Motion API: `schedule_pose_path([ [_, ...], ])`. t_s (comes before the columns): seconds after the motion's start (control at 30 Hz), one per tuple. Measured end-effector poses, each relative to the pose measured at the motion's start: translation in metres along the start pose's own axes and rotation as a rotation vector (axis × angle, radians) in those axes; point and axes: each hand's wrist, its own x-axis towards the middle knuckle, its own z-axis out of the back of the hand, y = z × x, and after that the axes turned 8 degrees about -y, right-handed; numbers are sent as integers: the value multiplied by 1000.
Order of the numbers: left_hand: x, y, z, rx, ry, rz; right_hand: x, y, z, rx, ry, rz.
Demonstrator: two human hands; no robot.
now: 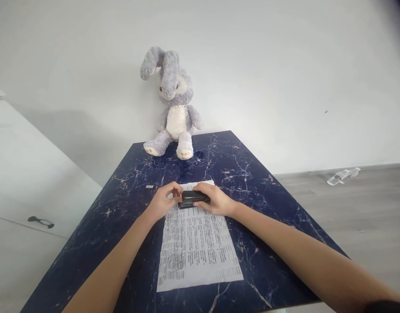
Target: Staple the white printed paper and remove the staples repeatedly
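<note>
Paper (200,248) is laid out, a stapler (191,198) clasped over it by the right hand (218,200); left hand's (162,201) grip and any stapling are unclear.

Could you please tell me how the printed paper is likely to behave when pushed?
The printed paper would probably flex or buckle easily, as it looks thin. It may slide across the smooth-looking tabletop, though the stapler over its far part could restrain it.
</note>
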Motion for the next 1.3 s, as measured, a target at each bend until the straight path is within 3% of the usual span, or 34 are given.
schedule_pose_path([
  [0.17, 2, 0, 7, 127, 29, -28, 2, 0, 2, -46, 45, -11],
  [0.37, 6, 23, 14, 342, -197, 61, 6, 5, -4, -216, 126, -96],
  [0.57, 5, 44, 0, 708, -131, 17, 8, 12, 2, -302, 200, -129],
  [0.67, 4, 42, 0, 710, -100, 36, 7, 3, 20, -341, 142, -209],
  [0.8, 4, 37, 2, 677, -88, 22, 3, -22, 52, -411, -158, -432],
  [0.87, 5, 37, 2, 633, -77, -8, 1, -33, 66, -503, -237, -529],
  [1.0, 6, 36, 1, 528, -57, -25, -5, -46, 80, -610, -155, -583],
  [1.3, 7, 25, 2, 478, -39, 36, -2, -39, 76, -399, 2, -475],
])
